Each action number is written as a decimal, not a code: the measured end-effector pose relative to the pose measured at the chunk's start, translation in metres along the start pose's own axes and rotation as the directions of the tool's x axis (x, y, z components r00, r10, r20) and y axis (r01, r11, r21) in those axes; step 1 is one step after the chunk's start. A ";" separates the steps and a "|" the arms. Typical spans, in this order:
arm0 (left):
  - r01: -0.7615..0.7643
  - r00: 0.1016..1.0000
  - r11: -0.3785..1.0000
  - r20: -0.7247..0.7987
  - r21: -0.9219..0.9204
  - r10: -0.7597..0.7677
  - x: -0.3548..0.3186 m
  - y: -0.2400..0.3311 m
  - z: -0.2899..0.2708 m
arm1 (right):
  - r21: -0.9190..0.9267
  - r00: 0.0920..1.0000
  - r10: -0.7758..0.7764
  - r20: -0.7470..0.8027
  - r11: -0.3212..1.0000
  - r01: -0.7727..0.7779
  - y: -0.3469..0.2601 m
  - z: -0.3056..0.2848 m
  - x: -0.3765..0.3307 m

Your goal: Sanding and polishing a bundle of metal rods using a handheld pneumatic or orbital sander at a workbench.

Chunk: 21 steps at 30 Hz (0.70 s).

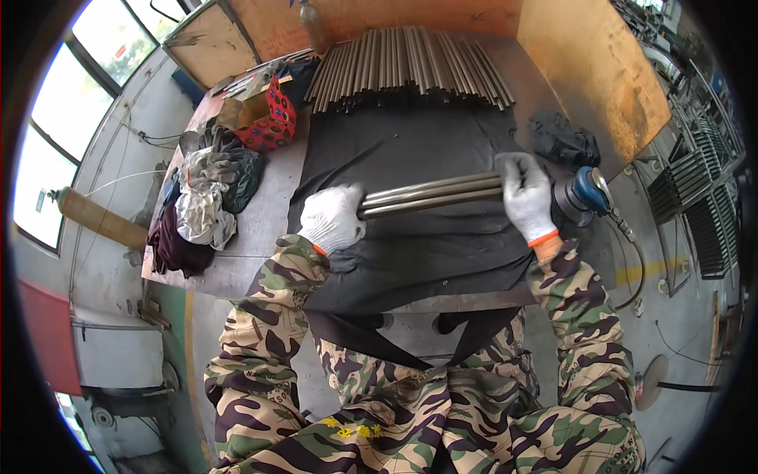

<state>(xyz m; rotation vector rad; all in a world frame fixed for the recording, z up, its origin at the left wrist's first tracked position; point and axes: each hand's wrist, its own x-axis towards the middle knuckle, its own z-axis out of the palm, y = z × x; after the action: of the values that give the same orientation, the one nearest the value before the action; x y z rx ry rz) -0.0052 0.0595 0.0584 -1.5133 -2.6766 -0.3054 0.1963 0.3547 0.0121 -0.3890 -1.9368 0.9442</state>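
Note:
Three metal tubes (433,192) lie side by side across the space between my hands, above a black cloth (410,261) spread over the table. My left hand (333,219), in a white knit glove, is closed round their left ends. Round the right ends, my gloved right hand (524,193) is closed too, its grey-coated fingers uppermost. Just right of that hand stands a blue and black air sander (588,193) with a hose. A wide pile of similar tubes (410,63) rests at the far side of the cloth.
On the left part of the table are heaped rags (207,193) and a red patterned cloth (275,118) by a cardboard box. A dark bundled cloth (564,136) sits at the right. Wooden boards (596,59) wall the back and right. A gas cylinder (103,219) leans left of the table.

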 end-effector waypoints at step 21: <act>-0.025 0.996 0.995 -0.088 -0.092 0.016 -0.039 -0.028 0.046 | -0.419 0.674 -0.022 0.738 0.768 0.484 0.008 -0.008 -0.013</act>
<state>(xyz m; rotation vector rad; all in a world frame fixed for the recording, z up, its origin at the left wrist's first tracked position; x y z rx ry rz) -0.0068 0.0220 0.0035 -1.5131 -2.6120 -0.4903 0.2092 0.3561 0.0012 -0.0516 -2.9168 0.2387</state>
